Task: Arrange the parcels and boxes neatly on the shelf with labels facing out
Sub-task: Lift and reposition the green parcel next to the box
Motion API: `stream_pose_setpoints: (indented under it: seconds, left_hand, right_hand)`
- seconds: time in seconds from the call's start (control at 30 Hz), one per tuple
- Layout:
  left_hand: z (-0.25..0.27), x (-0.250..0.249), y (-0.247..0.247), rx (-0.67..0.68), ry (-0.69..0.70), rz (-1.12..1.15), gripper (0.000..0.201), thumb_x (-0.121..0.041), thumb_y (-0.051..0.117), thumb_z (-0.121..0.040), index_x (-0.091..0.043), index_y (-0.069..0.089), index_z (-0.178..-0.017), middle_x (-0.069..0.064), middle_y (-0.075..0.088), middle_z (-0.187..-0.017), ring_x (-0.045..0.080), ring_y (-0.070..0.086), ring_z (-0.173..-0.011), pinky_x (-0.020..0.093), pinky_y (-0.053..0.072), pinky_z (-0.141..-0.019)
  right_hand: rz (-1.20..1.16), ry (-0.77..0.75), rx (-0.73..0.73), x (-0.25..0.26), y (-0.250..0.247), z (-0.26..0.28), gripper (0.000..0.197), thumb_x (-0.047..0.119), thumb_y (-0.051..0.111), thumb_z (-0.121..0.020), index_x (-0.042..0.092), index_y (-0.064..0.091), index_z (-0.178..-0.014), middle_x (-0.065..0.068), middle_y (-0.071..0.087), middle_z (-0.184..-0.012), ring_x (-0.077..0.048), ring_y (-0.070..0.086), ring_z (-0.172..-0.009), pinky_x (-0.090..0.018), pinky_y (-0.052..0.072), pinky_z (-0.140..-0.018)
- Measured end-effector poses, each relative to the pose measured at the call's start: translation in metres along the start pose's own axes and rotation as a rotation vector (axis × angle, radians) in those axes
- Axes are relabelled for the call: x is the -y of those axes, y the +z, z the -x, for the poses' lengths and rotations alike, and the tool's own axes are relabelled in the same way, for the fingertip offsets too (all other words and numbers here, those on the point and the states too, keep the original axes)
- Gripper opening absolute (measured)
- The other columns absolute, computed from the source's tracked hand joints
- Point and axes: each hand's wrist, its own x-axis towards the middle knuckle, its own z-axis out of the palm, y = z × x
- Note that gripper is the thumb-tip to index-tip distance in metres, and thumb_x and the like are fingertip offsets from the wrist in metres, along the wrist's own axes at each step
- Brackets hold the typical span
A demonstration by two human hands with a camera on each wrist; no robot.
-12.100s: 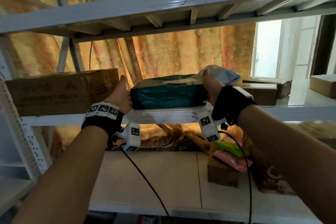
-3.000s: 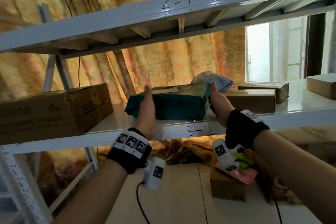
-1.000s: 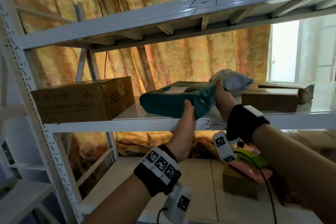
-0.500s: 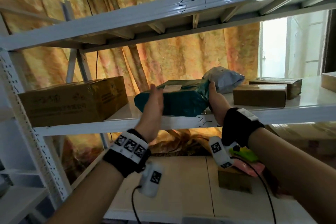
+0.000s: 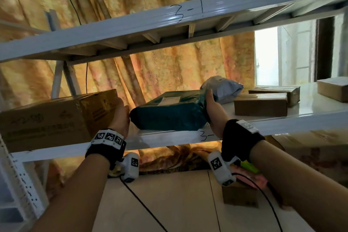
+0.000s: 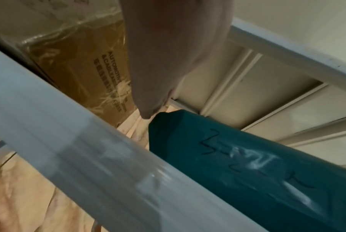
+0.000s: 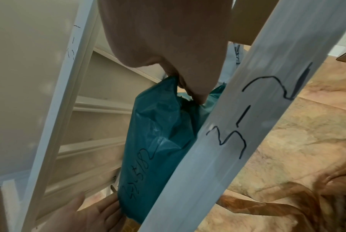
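A teal plastic-wrapped parcel [image 5: 169, 117] lies on the middle shelf [image 5: 169, 137], a white label [image 5: 169, 100] on its top. Black handwriting runs along its front face [image 6: 257, 164]. My left hand [image 5: 121, 117] stands between the big cardboard box and the parcel, its straight fingers [image 7: 92, 215] flat against the parcel's left end. My right hand [image 5: 211, 107] grips the parcel's right end, thumb on top and fingertips [image 7: 192, 94] dug into the crumpled plastic [image 7: 158, 141].
A large cardboard box [image 5: 56, 118] fills the shelf's left. Right of the parcel lie a grey poly bag [image 5: 222, 88] and three small cardboard boxes [image 5: 260, 104]. The upper shelf [image 5: 169, 20] hangs low overhead. The lower shelf holds a box [image 5: 239, 194] with bright packets.
My left hand has moved from in front of the parcel to its left end, beside the cardboard box. The parcel now sits flatter on the shelf. The right hand keeps its hold.
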Motion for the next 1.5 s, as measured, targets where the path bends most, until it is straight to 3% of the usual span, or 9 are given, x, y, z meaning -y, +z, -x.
stream_pose_setpoints:
  seconds: [0.07,0.2,0.33,0.5,0.83,0.93,1.03,1.27,1.5]
  left_hand:
    - [-0.013,0.007,0.005,-0.003,0.001,-0.011,0.071,-0.050,0.023,-0.104,0.007,0.032,-0.147,0.031,0.047,-0.138,0.040,0.049,-0.125,0.039,0.039,-0.107]
    - [-0.014,0.017,0.020,0.092,-0.112,0.073,0.080,-0.069,0.016,-0.096,-0.008,0.058,-0.127,0.011,0.066,-0.112,0.021,0.064,-0.091,0.031,0.049,-0.068]
    - [-0.012,0.022,0.024,0.137,-0.086,0.107,0.081,-0.066,0.012,-0.097,-0.008,0.056,-0.131,0.020,0.056,-0.136,0.035,0.062,-0.102,0.040,0.050,-0.088]
    - [-0.001,0.022,0.019,0.202,-0.094,0.156,0.077,-0.069,0.012,-0.095,-0.014,0.062,-0.114,0.009,0.069,-0.105,0.019,0.064,-0.092,0.032,0.048,-0.069]
    - [0.012,0.022,-0.020,0.072,-0.028,0.116,0.086,-0.075,0.021,-0.090,-0.011,0.053,-0.138,0.011,0.062,-0.131,0.024,0.058,-0.119,0.042,0.040,-0.108]
    - [0.012,0.020,-0.038,0.047,-0.025,0.120,0.086,-0.076,0.022,-0.090,-0.014,0.047,-0.144,0.008,0.056,-0.138,0.024,0.052,-0.127,0.041,0.035,-0.112]
    - [0.008,0.018,-0.056,0.035,-0.022,0.141,0.086,-0.078,0.023,-0.088,-0.018,0.043,-0.147,0.006,0.050,-0.145,0.024,0.046,-0.133,0.042,0.030,-0.115]
    - [0.011,0.025,-0.082,0.006,0.061,0.073,0.083,-0.075,0.031,-0.089,-0.019,0.038,-0.150,0.001,0.047,-0.149,0.018,0.044,-0.134,0.040,0.029,-0.116]
    - [0.024,0.041,-0.064,-0.157,0.680,-0.707,0.065,-0.049,0.036,-0.101,-0.017,0.019,-0.155,0.000,0.016,-0.163,0.013,0.010,-0.149,0.032,0.013,-0.120]
  right_hand:
    - [0.011,0.021,0.007,0.001,0.002,0.003,0.118,0.104,0.041,-0.037,0.016,0.068,-0.111,-0.005,0.072,-0.114,-0.025,0.066,-0.109,-0.046,0.047,-0.104]
    - [0.062,0.025,0.010,0.002,0.013,0.015,0.095,0.092,0.032,-0.068,0.017,0.061,-0.118,-0.006,0.066,-0.124,-0.024,0.062,-0.113,-0.045,0.044,-0.107]
    - [0.108,-0.002,0.008,0.003,0.017,0.020,0.084,0.079,0.025,-0.088,0.021,0.048,-0.144,-0.003,0.053,-0.142,-0.023,0.052,-0.129,-0.044,0.038,-0.113]
    - [0.085,0.019,0.015,0.005,0.012,0.013,0.076,0.074,0.026,-0.092,0.020,0.048,-0.140,0.000,0.055,-0.133,-0.018,0.054,-0.117,-0.034,0.040,-0.103]
    - [0.047,0.044,0.079,-0.014,0.040,-0.006,0.110,0.098,0.036,-0.055,0.025,0.056,-0.134,-0.003,0.065,-0.127,-0.023,0.066,-0.110,-0.042,0.050,-0.101]
    - [0.088,0.025,0.157,-0.014,0.057,0.000,0.102,0.093,0.032,-0.068,0.027,0.047,-0.144,-0.002,0.058,-0.137,-0.025,0.057,-0.123,-0.046,0.043,-0.108]
    - [0.134,-0.006,0.226,-0.029,0.073,-0.014,0.128,0.105,0.031,-0.044,0.035,0.036,-0.150,0.002,0.043,-0.153,-0.026,0.044,-0.138,-0.050,0.036,-0.112]
    - [0.219,-0.030,0.165,-0.020,0.095,-0.002,0.107,0.091,0.026,-0.070,0.023,0.035,-0.152,-0.003,0.041,-0.154,-0.031,0.043,-0.137,-0.050,0.035,-0.113]
    - [0.914,-0.729,0.018,-0.009,0.105,0.021,0.074,0.060,0.034,-0.099,0.017,0.019,-0.157,-0.006,0.016,-0.165,-0.025,0.015,-0.151,-0.043,0.018,-0.122]
